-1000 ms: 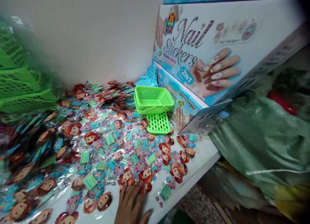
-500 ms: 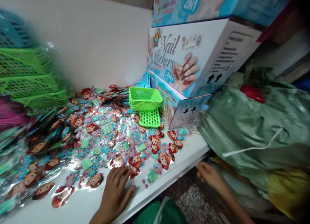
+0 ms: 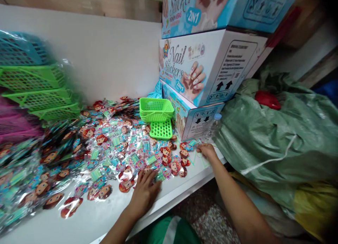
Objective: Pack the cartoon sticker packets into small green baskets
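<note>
The left hand [image 3: 144, 189] lies palm down near the front edge of the table [image 3: 52, 227], fingers loosely spread, its fingertips at the doll-head packets [image 3: 126, 173]. The right hand [image 3: 208, 152] has its fingers bunched just beside a red-haired doll packet [image 3: 186, 145], over thin green strands [image 3: 194, 159]; whether it pinches anything cannot be told. The packets look slick and overlap, so light, flat pressure from the left hand should keep the near ones from sliding, while the right hand is best kept low, fingertips closing on one edge and clear of the strands and the plastic bottle [image 3: 213, 127].

Half a second ago the right hand hung beyond the table's edge; now it is over the tabletop. The left hand is closer to the front packet with green sticks [image 3: 163, 174], and the small pink bits beside that packet no longer show.
</note>
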`<state>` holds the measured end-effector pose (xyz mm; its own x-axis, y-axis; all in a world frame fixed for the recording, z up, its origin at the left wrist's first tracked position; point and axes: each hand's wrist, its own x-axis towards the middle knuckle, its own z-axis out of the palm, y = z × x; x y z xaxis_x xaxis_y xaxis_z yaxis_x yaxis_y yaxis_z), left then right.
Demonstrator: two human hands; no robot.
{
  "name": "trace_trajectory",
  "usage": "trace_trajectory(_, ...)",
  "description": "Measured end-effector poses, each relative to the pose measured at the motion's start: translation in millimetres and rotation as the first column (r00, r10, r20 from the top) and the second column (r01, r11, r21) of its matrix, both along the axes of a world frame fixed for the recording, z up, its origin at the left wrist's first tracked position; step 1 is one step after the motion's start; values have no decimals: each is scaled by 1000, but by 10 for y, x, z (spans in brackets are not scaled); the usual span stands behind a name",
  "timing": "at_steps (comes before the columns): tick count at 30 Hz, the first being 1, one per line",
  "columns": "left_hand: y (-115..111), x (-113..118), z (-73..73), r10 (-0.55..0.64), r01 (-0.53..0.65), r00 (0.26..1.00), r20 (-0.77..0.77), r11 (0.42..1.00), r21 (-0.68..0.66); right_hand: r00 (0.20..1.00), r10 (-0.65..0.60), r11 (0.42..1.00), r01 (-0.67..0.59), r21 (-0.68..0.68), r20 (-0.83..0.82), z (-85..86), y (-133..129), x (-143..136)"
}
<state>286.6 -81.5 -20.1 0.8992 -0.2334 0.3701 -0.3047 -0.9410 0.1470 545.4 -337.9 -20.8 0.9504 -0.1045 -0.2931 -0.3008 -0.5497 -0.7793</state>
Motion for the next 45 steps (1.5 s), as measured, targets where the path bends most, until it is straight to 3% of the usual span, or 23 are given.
trace_trajectory(6,9,21,-44,5,-6,1000,-25,999,-34,992,-42,994,54,91,-122,-55,166,132)
trace_trajectory(12,45,-22,-83,13,-13,1000,-16,999,-47,998,-59,971,53,235,22,-65,203,37)
trace_trajectory(16,107,-28,-71,20,-18,1000,15,996,-83,966,-50,932,-46,360,252,80,215,-229)
trace_trajectory(20,121,84,82,143,-107,984,103,949,-296,904,34,888,-223,403,426,404,362,-587)
trace_trajectory(23,77,221,387,261,-206,965,26,814,-543,859,214,839,-406,362,466,712,572,-909)
trace_trajectory(25,43,278,620,240,-231,967,-91,661,-714,819,372,767,-536,352,437,891,734,-1133)
trace_trajectory(27,23,275,803,73,-225,974,-215,445,-867,777,472,683,-621,386,415,1015,890,-1327)
trace_trajectory(29,19,205,906,-107,-267,951,-290,187,-945,746,501,609,-664,434,437,1084,1027,-1460)
trace_trajectory(31,27,83,948,-186,-315,935,-303,-35,-949,725,504,552,-689,470,470,1118,1141,-1523)
trace_trajectory(32,34,13,960,-198,-332,931,-306,-111,-937,714,516,529,-700,479,474,1130,1192,-1535)
trace_trajectory(34,53,-122,986,-221,-366,920,-324,-189,-911,692,576,510,-721,469,436,1152,1291,-1543)
trace_trajectory(37,82,-274,1043,-258,-410,900,-352,-226,-883,691,640,533,-714,454,335,1181,1444,-1575)
trace_trajectory(41,116,-393,1071,-152,-339,941,-304,-374,-864,702,629,535,-702,470,334,1232,1603,-1704)
trace_trajectory(43,132,-440,1049,-122,-325,946,-301,-393,-860,660,641,509,-747,426,392,1276,1626,-1769)
trace_trajectory(45,145,-482,1021,-145,-349,937,-317,-364,-864,550,709,449,-835,320,441,1329,1609,-1808)
